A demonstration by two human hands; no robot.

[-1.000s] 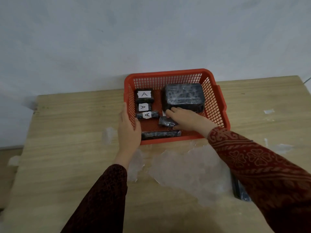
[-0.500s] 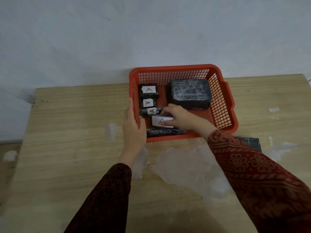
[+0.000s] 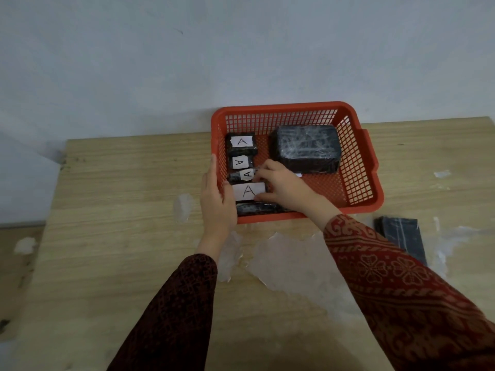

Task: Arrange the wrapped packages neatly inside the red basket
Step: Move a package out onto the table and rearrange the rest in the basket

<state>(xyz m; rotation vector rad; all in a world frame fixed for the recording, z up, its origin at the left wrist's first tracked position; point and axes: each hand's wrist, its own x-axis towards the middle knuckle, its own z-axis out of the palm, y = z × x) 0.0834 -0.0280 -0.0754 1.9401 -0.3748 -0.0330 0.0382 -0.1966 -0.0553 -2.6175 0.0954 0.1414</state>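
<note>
Red plastic mesh basket (image 3: 359, 167), glossy film-wrapped pkgs (image 3: 306, 148) w/ paper labels, matt wood-grain table (image 3: 120, 236).

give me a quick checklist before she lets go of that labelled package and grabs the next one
1. Red basket steadied: left hand on its left wall, ok.
2. Labelled package in line with the column of labelled ones: ok.
3. Right hand released it: not ok, fingers on it.
4. Room left in basket beside the big package: ok.
5. Dark package on the table packed: not ok.
6. Its label side: cannot tell.
</note>
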